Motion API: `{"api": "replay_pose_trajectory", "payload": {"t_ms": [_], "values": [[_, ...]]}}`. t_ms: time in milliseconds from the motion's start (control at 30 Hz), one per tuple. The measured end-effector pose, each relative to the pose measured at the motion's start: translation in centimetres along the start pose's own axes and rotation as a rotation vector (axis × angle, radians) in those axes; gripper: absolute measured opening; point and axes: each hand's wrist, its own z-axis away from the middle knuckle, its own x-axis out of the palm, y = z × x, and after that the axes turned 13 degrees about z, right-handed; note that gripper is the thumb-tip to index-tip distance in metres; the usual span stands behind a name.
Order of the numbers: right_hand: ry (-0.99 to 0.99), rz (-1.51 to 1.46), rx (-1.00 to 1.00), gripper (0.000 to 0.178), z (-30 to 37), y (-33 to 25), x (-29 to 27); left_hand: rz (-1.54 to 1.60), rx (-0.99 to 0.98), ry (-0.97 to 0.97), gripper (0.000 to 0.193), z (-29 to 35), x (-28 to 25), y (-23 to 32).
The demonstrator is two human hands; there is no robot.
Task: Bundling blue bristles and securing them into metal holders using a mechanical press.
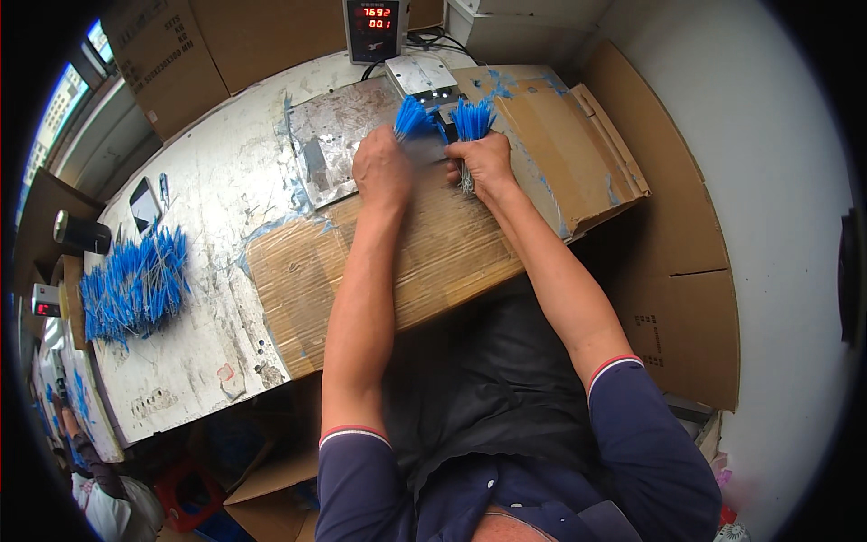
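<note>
My left hand (381, 170) is closed round a bunch of thin blue pieces (414, 118), their ends fanning out above the fist. Slightly blurred, its fingers are mostly hidden behind the back of the hand. Close by on the right, my right hand (488, 163) grips a second blue bunch (472, 117); thin pale wire ends (467, 180) stick out below the fingers. Just beyond both hands sits a small metal machine (421, 76), next to the tops of the bunches.
A display box with red digits (373, 34) stands at the back. Flattened cardboard (424, 262) and a metal plate (330, 135) cover the worktop. At left lie a blue pile (135, 285), a phone (144, 204) and a dark cylinder (81, 232). Another person's sleeve (95, 465) shows lower left.
</note>
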Motion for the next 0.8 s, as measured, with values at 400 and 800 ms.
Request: {"api": "replay_pose_trajectory", "payload": {"t_ms": [400, 800], "values": [[0.091, 0.034, 0.026, 0.012, -1.3, -0.4, 1.1, 0.033, -0.136, 0.179, 0.008, -0.2, -0.6, 0.2], [0.035, -0.082, 0.051, 0.011, -1.1, -0.1, 0.1, 0.081, -0.1, 0.086, 0.016, -0.2, -0.2, -0.1]]}}
